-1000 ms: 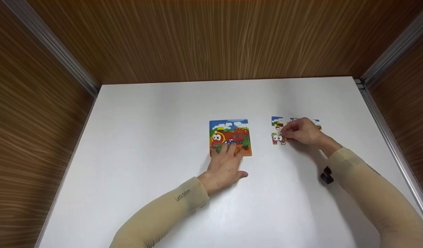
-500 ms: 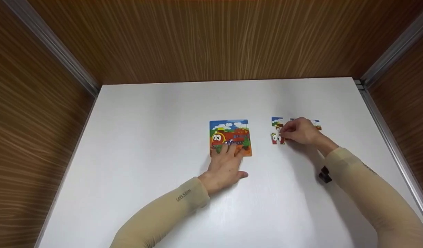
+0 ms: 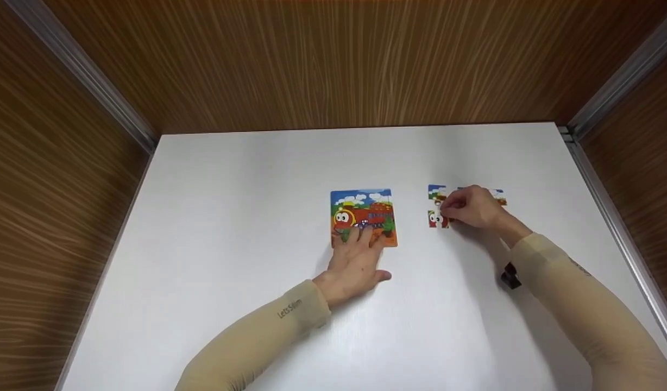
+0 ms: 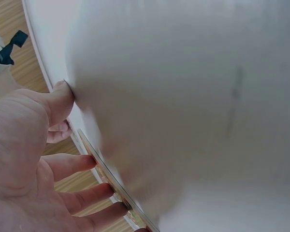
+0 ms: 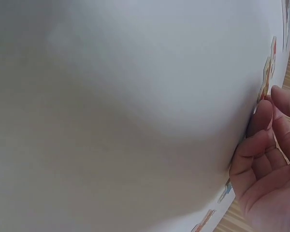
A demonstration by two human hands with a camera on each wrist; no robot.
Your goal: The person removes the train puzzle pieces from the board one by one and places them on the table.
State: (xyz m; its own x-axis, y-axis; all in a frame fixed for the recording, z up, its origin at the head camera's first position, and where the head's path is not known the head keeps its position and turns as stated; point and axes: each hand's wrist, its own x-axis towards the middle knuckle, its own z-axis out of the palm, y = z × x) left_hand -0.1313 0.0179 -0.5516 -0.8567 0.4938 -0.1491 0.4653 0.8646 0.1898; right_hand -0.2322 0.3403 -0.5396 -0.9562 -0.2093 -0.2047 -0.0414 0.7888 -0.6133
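My left hand (image 3: 356, 269) rests with its fingers spread and straight on the lower part of a train picture card (image 3: 366, 209). In the left wrist view the fingertips touch the face of this thin card (image 4: 108, 176). To the right, thumb and forefinger of my right hand (image 3: 477, 207) pinch a puzzle piece (image 3: 444, 221) bearing part of the train's eye. It lies against the right side of another eye piece (image 3: 432, 220); whether they interlock I cannot tell. Just above sits a sky-and-cloud piece (image 3: 436, 191). The right hand partly hides the piece it holds.
More puzzle pieces (image 3: 498, 195) lie behind and beyond the right hand, partly covered by it. A black wrist-camera part (image 3: 510, 276) hangs under the right sleeve. Wood-grain panels (image 3: 355, 65) enclose the white table (image 3: 246, 217) at the back and sides.
The right hand has shifted slightly left, bringing its eye piece closer against the neighbouring one. The left hand and the picture card have stayed where they were.
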